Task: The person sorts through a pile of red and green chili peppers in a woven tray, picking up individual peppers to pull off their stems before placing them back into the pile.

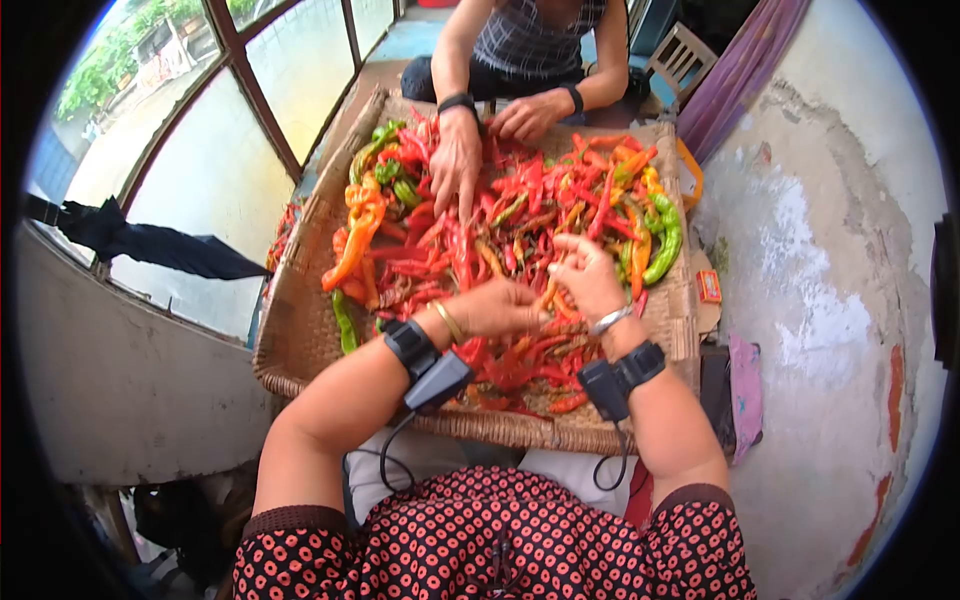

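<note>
From my end, starting at the left, I have the wicker wall of the basket (308, 322), with a green pepper (345, 322) just inside it, its long axis running roughly towards and away from me. Next come orange peppers (365, 215), wrinkled and slanting down to the left; I'd expect them to be light, soft and easily creased. Towards the middle, another person's hand (457, 160) points its fingers down at a long red pepper (463, 255), which lies lengthwise towards me.

My left hand (497, 308) is over the heap, fingers bent inward; blur hides whether they grasp anything or only touch. Just beside their tips, between my two hands and above the heap, is the small orange pepper (547, 294). It looks slim, with its long axis slanting down and left towards me; I cannot tell which end bears the stem. I judge it very light, slick-skinned and easy to bruise or snap, so a gentle pinch near the stem end should suit it best. My right hand (590, 283) seems to have it pinched between thumb and fingers. Furthest right, a curved green pepper (665, 240) bends along the basket's edge, its lower end turned towards me.
</note>
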Motion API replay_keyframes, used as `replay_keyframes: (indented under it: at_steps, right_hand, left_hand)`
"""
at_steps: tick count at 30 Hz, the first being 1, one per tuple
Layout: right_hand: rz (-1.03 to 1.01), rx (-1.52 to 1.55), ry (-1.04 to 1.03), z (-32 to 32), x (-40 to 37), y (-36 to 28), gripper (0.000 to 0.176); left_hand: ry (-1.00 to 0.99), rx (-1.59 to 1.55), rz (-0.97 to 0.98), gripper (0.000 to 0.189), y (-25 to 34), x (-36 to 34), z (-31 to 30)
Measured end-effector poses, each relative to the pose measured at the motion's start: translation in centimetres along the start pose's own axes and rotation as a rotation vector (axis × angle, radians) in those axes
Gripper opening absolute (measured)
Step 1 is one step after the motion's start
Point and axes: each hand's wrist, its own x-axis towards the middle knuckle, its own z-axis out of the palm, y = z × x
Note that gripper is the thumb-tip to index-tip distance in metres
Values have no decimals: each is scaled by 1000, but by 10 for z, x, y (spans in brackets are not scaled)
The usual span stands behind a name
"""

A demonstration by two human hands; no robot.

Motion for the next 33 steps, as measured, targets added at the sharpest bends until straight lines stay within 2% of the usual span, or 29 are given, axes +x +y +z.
replay_keyframes:
  at_steps: [1, 3, 5, 6, 7, 9, 10, 11, 12, 13, 16, 18, 19, 22, 24, 25, 26, 28, 29, 30, 31, 32, 33]
  right_hand:
    - [24, 50, -16, 2, 0, 2, 39]
    - [36, 143, 39, 4, -3, -1, 35]
    - [148, 161, 41, 2, -2, -4, 33]
    - [169, 76, -28, -1, 1, 0, 26]
    - [55, -283, -121, -5, 3, 10, 24]
    - [-51, -1043, -299, -10, -1, 11, 26]
    - [-51, -1044, -298, -8, -4, 12, 26]
    - [-28, -1196, -295, -3, -8, 13, 29]
    - [-7, -1348, -291, 0, -10, 13, 32]
    - [-9, -1348, -294, 2, -10, 14, 32]
    - [-21, -1408, -338, 4, -7, 19, 31]
    - [-107, -1420, -260, 2, -5, 27, 28]
    - [-101, -1427, -262, 0, -4, 30, 28]
    - [-95, -1405, -240, -2, -3, 37, 24]
    - [-88, -1351, -262, -3, -5, 33, 23]
    - [-86, -1293, -279, -4, -4, 30, 22]
    - [-92, -1297, -283, -5, -3, 30, 22]
    - [-145, -994, -345, -7, 0, 31, 18]
    - [-148, -997, -351, -6, 1, 29, 18]
    - [-21, -656, -426, -5, 0, 21, 15]
    - [106, -312, -488, -5, -2, 11, 13]
    - [214, -110, -528, -5, -6, -4, 10]
    - [217, -112, -527, -6, -8, -9, 10]
  left_hand:
    - [-53, -44, -78, 25, 6, -2, 2]
    - [-66, -71, -56, 24, 8, -3, 0]
    - [-36, -89, -51, 23, 14, -10, -8]
    - [55, -72, -54, 22, 18, -13, -15]
    - [145, -57, -59, 21, 20, -16, -21]
    - [380, -122, 59, 23, 16, -16, -36]
    - [494, -220, 160, 21, 12, -15, -47]
    - [608, -320, 258, 20, 9, -15, -56]
    - [673, -452, 342, 20, 10, -15, -62]
    - [737, -584, 426, 19, 10, -16, -66]
    - [844, -674, 390, 27, 8, -18, -65]
    - [884, -708, 394, 46, 8, -16, -60]
    - [959, -710, 408, 50, 11, -13, -55]
    - [1004, -598, 489, 47, 15, -14, -52]
    - [840, -459, 370, 36, 9, -15, -55]
    - [845, -464, 373, 36, 8, -14, -52]
    - [703, -364, 350, 29, 8, -13, -45]
    - [488, -156, 311, 22, 6, -10, -32]
    - [411, -51, 293, 22, 4, -7, -28]
    - [353, 83, 210, 25, 12, -11, -22]
    - [399, 279, 428, 27, 8, -9, -16]
    - [388, 394, 499, 28, 9, -8, -14]
    - [376, 509, 571, 29, 14, -10, -11]
